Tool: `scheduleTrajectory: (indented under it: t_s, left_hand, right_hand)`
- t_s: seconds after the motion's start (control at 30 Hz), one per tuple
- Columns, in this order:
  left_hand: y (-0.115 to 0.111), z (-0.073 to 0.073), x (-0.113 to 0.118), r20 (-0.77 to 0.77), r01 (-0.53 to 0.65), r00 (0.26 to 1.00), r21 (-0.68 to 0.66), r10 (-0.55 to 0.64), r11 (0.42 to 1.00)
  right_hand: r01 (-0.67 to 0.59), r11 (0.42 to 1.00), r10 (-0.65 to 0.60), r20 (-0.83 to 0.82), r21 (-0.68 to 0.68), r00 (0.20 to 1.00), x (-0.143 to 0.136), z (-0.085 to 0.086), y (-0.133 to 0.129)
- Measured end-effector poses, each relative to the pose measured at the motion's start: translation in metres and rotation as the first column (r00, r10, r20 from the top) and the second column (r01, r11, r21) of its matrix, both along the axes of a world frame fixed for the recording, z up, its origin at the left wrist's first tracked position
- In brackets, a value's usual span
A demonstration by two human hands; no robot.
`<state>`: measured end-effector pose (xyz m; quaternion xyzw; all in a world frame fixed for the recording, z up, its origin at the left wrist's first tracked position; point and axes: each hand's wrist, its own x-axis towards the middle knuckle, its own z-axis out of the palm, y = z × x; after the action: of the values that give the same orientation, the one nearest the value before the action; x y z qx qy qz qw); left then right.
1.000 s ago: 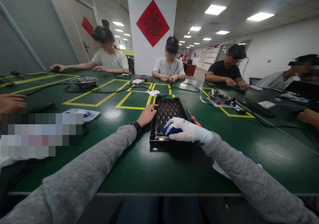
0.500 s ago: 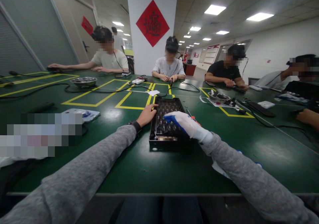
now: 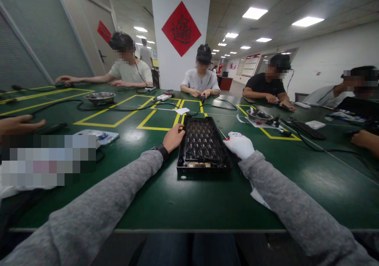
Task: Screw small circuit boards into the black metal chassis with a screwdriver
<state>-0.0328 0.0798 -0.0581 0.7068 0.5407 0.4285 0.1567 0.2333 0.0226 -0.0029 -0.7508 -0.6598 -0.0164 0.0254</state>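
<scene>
In the head view, a black rectangular electronics case (image 3: pixel 204 165) lies on the green table in front of me. Inside it sits a dark panel (image 3: pixel 201 139) with rows of small shiny spots, and a tan strip runs along the near end. My left hand (image 3: pixel 173 138), bare and with a dark wristband, grips the case's left rim. To the right of the case, my right hand (image 3: pixel 241 144), in a white work glove, is closed over the red handle of a screwdriver (image 3: pixel 222 134). Its thin shaft points away from me to the left; most of the handle is hidden.
Metal bowls (image 3: pixel 100 97) stand farther off at left and right. Black cables and yellow tape outlines cross the table (image 3: pixel 166 203). A white cloth-like item (image 3: pixel 260 197) lies under my right forearm. Another person's hand (image 3: pixel 20 124) reaches in at left. Several people sit around the table.
My right hand has moved from above the case to its right side and closed on the screwdriver. My left hand stays at the rim. Another person's hand has appeared at left.
</scene>
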Motion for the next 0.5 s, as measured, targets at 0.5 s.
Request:
scheduleTrajectory:
  t_s: [0.5]
  left_hand:
    - [-0.02,0.021,0.008,-0.088,0.199,0.979,0.217,-0.184,0.956]
  right_hand:
    - [-0.527,0.662,0.536,0.155,0.532,0.83,-0.019,0.023,-0.004]
